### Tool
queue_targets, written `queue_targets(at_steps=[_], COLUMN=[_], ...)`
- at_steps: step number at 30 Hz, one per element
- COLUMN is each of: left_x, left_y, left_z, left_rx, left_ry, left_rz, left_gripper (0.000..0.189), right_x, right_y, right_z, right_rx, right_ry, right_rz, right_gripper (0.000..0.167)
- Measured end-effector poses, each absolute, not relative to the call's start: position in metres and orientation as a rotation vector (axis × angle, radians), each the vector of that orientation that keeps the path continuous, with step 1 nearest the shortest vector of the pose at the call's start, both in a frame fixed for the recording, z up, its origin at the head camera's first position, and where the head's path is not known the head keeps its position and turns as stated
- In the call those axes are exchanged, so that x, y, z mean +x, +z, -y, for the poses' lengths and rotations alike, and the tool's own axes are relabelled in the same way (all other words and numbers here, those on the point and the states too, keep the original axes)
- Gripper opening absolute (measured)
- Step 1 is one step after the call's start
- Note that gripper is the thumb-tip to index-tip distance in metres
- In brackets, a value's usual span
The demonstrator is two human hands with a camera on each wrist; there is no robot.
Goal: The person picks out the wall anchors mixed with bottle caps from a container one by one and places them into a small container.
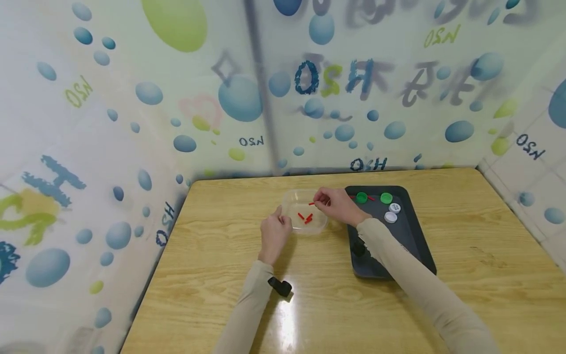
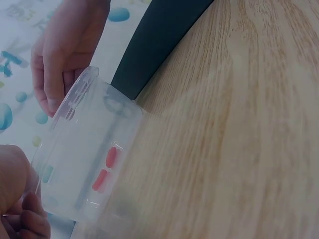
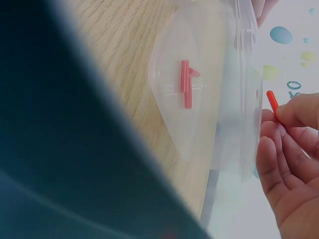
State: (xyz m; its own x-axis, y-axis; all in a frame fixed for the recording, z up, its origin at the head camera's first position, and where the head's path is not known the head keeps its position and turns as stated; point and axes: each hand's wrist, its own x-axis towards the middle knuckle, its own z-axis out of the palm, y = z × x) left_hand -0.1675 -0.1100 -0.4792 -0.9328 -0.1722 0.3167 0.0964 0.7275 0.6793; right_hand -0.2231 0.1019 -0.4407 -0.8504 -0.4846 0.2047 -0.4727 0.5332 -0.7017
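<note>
A clear plastic container (image 1: pixel 293 200) stands on the table with several short red sticks (image 1: pixel 308 220) lying on its bottom. My left hand (image 1: pixel 275 233) holds the container's near-left rim between thumb and curled fingers; the left wrist view shows this hand (image 2: pixel 20 199) at the rim. Over the container's far-right part, my right hand (image 1: pixel 338 204) pinches one red stick (image 3: pixel 272 101) between thumb and fingertips. That stick is above the rim, apart from the sticks inside.
To the right lies a dark tray (image 1: pixel 409 236), partly under my right forearm. Green caps (image 1: pixel 386 198), white caps (image 1: pixel 391 217) and red sticks (image 1: pixel 371 198) lie in its far part. A printed wall sheet (image 1: pixel 212 162) rises behind the wooden table (image 1: pixel 486 221).
</note>
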Motion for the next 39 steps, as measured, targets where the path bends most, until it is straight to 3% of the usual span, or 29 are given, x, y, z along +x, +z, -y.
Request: queue_targets(at_steps=[26,39], left_x=[-0.169,-0.168], left_y=[-0.479,-0.476], left_z=[0.11,0.109], left_rx=[0.038,0.053], left_ry=[-1.004,-1.039], left_rz=[2.538,2.55], left_gripper=[0.042,0.044], right_x=[-0.225,-0.229], right_y=[-0.426,-0.426], right_z=[-0.077,-0.084], right_rx=[-1.068,-0.914], right_ry=[-1.213,-1.209], right_rz=[-2.717,-2.677], right_gripper=[0.006,0.012])
